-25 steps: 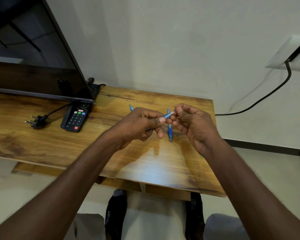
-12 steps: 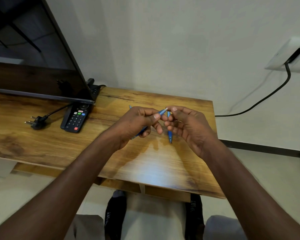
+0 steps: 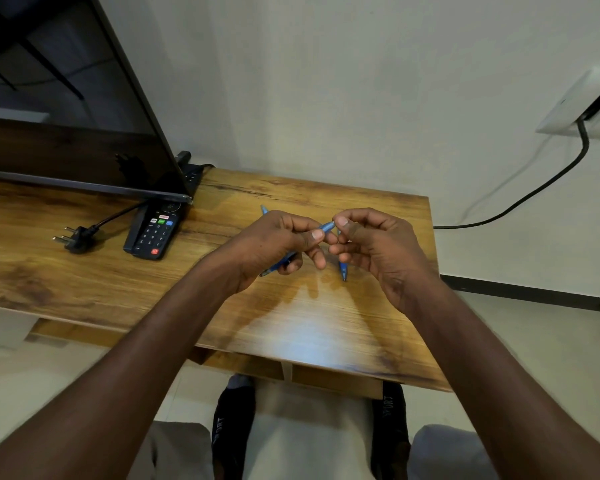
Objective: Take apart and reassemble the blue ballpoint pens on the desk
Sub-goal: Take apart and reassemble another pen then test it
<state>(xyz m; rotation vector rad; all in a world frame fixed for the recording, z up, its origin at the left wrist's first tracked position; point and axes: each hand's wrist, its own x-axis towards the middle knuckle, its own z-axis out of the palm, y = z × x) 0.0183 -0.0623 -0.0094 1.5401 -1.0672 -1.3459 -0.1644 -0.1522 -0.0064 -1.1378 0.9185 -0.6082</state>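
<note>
just above frame centre, left hand (image 3: 274,242) grips the blue pen (image 3: 324,226) steady so right hand (image 3: 371,244) can pinch its tip, probably unscrewing; second pen (image 3: 343,270) lies on desk (image 3: 84,278).

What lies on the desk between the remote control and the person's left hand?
Only bare wood of the desk shows between the remote control and the left hand, in the head view.

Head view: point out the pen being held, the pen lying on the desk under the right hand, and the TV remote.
held pen (image 3: 326,226), head view, blue barrel end between the two hands.
desk pen (image 3: 343,270), head view, lower barrel near its tip.
TV remote (image 3: 156,233), head view, keypad middle.
</note>
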